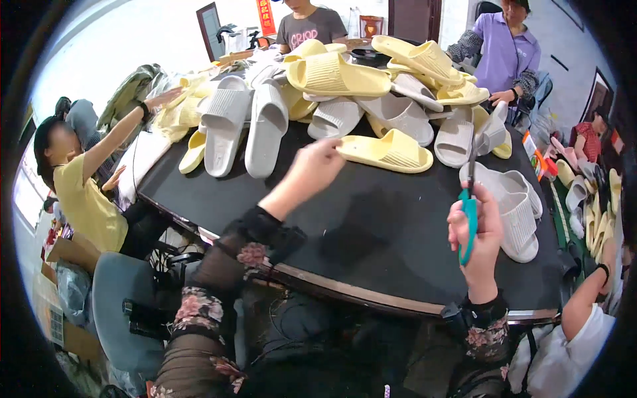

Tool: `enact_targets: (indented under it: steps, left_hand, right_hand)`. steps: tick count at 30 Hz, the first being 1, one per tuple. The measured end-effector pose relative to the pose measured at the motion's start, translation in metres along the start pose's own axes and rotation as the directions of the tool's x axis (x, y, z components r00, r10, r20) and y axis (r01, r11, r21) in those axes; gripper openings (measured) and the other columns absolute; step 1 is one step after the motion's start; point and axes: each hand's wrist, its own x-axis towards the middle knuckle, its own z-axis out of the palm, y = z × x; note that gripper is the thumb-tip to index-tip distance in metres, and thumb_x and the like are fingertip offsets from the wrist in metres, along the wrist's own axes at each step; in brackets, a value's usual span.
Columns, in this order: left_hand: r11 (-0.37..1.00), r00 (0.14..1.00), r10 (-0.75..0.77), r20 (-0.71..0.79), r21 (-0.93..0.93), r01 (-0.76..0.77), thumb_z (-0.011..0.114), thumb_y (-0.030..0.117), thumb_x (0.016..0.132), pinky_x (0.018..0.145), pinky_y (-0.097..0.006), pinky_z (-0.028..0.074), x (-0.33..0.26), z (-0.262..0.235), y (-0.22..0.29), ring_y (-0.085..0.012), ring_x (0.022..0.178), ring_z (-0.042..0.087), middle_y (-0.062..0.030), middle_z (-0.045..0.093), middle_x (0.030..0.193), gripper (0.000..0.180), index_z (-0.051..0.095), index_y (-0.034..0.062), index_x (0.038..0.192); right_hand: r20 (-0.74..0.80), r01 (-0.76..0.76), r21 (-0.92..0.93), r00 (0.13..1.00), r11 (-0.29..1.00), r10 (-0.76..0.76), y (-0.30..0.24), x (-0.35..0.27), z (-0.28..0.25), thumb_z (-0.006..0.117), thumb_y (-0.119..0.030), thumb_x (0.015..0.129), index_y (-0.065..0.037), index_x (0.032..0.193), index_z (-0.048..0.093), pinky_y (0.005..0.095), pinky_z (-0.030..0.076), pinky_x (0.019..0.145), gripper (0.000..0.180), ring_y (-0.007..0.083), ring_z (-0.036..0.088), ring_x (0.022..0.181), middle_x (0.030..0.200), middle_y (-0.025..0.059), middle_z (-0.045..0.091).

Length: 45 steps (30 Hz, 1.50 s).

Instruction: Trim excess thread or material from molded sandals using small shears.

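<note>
My left hand [310, 171] reaches over the black table, its fingers closed at the heel end of a yellow slipper [388, 154]. That slipper lies at the front of the heap, its ribbed strap toward the right. In my right hand [479, 229] is a pair of scissors [468, 215] with teal handles, its dark blades pointing up and away. A pair of grey slippers [519, 222] lies just right of the scissors. Two more grey slippers [267, 132] lean against the heap, left of my left hand.
A heap of yellow slippers [338, 76] and grey ones covers the table's far side. The black table [371, 232] has a pale front edge. People stand across it, at left and at right. A grey chair [123, 312] stands at lower left; more slippers lie far right.
</note>
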Motion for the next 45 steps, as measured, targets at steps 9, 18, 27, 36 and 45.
enact_targets:
  steps: [9, 18, 27, 36, 45]
  left_hand:
    - [0.805, 0.915, 0.131, -0.382, 0.580, 0.127, 0.066, 0.015, 0.079, 0.095, -0.046, 0.039, -0.001, -0.083, -0.091, -0.0392, 0.111, 0.048, -0.0217, 0.052, 0.117, 0.046, 0.051, -0.0015, 0.119]
    - [0.701, 0.859, -0.208, -0.468, 0.541, 0.464, 0.072, 0.041, 0.074, 0.095, -0.047, 0.041, 0.025, -0.119, -0.139, -0.0414, 0.113, 0.050, -0.0274, 0.052, 0.119, 0.082, 0.037, -0.0023, 0.133]
    - [0.622, 0.842, -0.283, -0.460, 0.580, 0.526, 0.070, 0.041, 0.076, 0.096, -0.050, 0.040, 0.068, -0.113, -0.143, -0.0441, 0.116, 0.049, -0.0293, 0.050, 0.122, 0.077, 0.037, 0.0085, 0.138]
    - [0.867, 0.915, -0.042, -0.401, 0.441, 0.233, 0.051, 0.009, 0.077, 0.083, -0.039, 0.049, 0.062, -0.137, -0.153, -0.0369, 0.094, 0.065, -0.0264, 0.066, 0.097, 0.035, 0.067, -0.0018, 0.106]
    - [0.992, 0.974, -0.013, 0.226, 0.124, -0.015, 0.057, -0.004, 0.081, 0.079, -0.027, 0.048, -0.020, -0.070, -0.003, -0.0188, 0.088, 0.063, -0.0123, 0.068, 0.094, 0.023, 0.066, -0.0039, 0.102]
  right_hand:
    - [0.305, 0.126, -0.213, 0.951, 0.969, -0.057, 0.036, 0.016, 0.038, 0.069, -0.001, 0.081, 0.000, 0.120, 0.051, 0.0203, 0.044, 0.062, 0.042, 0.0042, 0.052, 0.070, 0.079, 0.0007, 0.056]
    - [0.438, 0.034, -0.263, 0.895, 0.964, 0.088, 0.041, 0.021, 0.028, 0.070, -0.004, 0.082, 0.001, 0.120, 0.051, 0.0201, 0.047, 0.065, 0.043, 0.0033, 0.055, 0.075, 0.083, 0.0003, 0.060]
    - [0.365, -0.117, -0.065, 0.922, 0.991, 0.133, 0.016, 0.038, 0.017, 0.061, -0.006, 0.085, -0.002, 0.126, 0.047, 0.0173, 0.040, 0.048, 0.043, 0.0045, 0.050, 0.058, 0.078, 0.0026, 0.058]
    - [0.216, -0.117, -0.050, 0.968, 0.992, 0.125, 0.014, 0.046, -0.003, 0.065, -0.013, 0.086, -0.003, 0.126, 0.049, 0.0164, 0.037, 0.044, 0.044, 0.0026, 0.049, 0.054, 0.079, 0.0015, 0.058]
    - [0.132, -0.225, 0.038, 0.967, 0.974, 0.218, 0.023, 0.041, -0.007, 0.065, -0.011, 0.084, -0.002, 0.126, 0.050, 0.0168, 0.034, 0.038, 0.046, 0.0024, 0.048, 0.050, 0.081, 0.0029, 0.057]
